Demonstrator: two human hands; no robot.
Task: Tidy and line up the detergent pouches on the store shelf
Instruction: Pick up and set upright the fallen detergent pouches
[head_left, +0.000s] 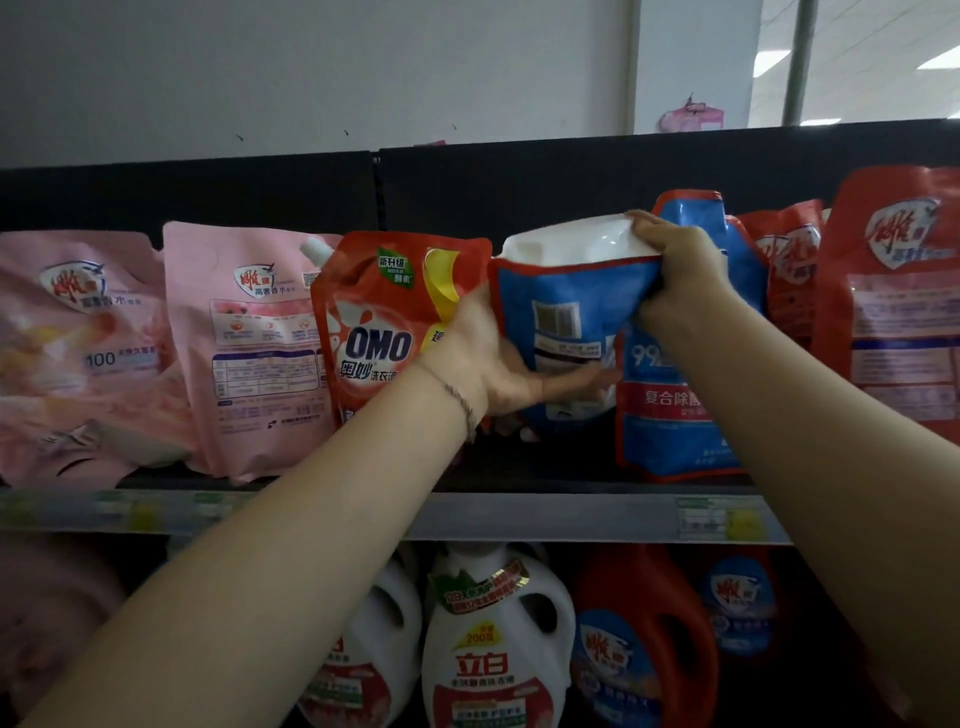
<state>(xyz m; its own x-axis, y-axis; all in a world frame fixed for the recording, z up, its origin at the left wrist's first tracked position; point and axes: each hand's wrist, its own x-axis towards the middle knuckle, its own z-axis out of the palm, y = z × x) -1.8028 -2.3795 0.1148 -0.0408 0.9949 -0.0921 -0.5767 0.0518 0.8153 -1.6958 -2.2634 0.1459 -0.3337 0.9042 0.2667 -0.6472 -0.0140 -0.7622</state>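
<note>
Blue pouch (566, 322) held in both grips: left hand (483, 358), right hand (675, 265); OMO pouch (384, 332) apparently touching left.

Red pouch (387, 327) reads "OMO"; white jug (496, 654) "立白"; pink pouch (78, 353) "100" (rest blurred).

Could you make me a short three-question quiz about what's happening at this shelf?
1. True or false: both hands hold the blue pouch.
2. What stands directly left of that pouch? A) the red OMO pouch B) a white bottle C) a cardboard box
3. Fill in: the right hand has its grip on the pouch's ____ edge.

Key: 1. True: the left hand supports its lower side. 2. A. 3. top.
</note>
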